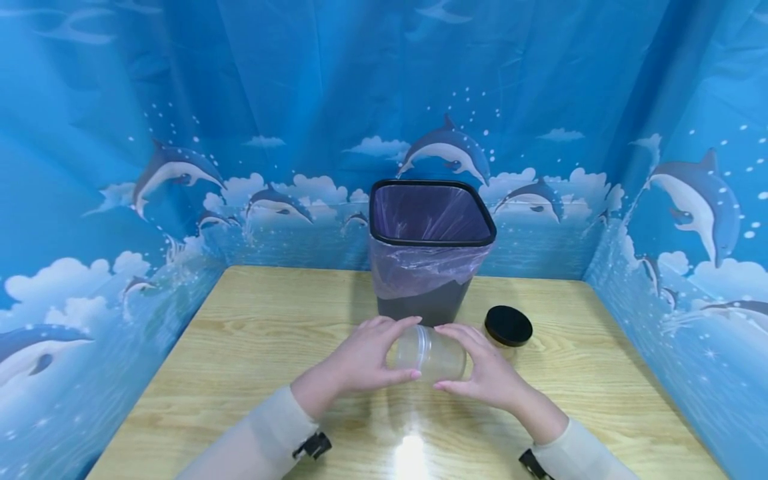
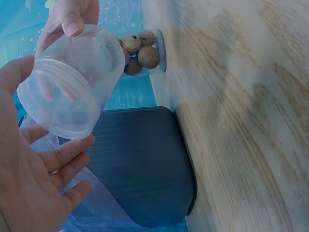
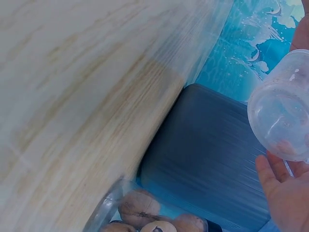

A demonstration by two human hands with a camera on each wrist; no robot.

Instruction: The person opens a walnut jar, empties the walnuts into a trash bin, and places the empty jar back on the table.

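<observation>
A clear plastic jar (image 1: 444, 357) lies sideways in the air between both hands, low in front of the bin. Its threaded, lidless mouth faces left, and no contents show inside in the left wrist view. My left hand (image 1: 369, 357) holds the mouth end, thumb on the near side and fingers on the far side. Round the base end, my right hand (image 1: 489, 370) grips in the same way. In the right wrist view the jar (image 3: 277, 116) shows its round bottom, and part of the right hand (image 3: 289, 203) is cut off by the frame.
Behind the hands stands a dark bin (image 1: 420, 303) with a black rim and a translucent purple liner (image 1: 432, 267). Right of it is another clear jar with a black lid (image 1: 509, 325), holding several round brown nut-like balls (image 2: 147, 57). Blue dolphin curtains (image 1: 312, 100) enclose the wooden table (image 1: 240, 347).
</observation>
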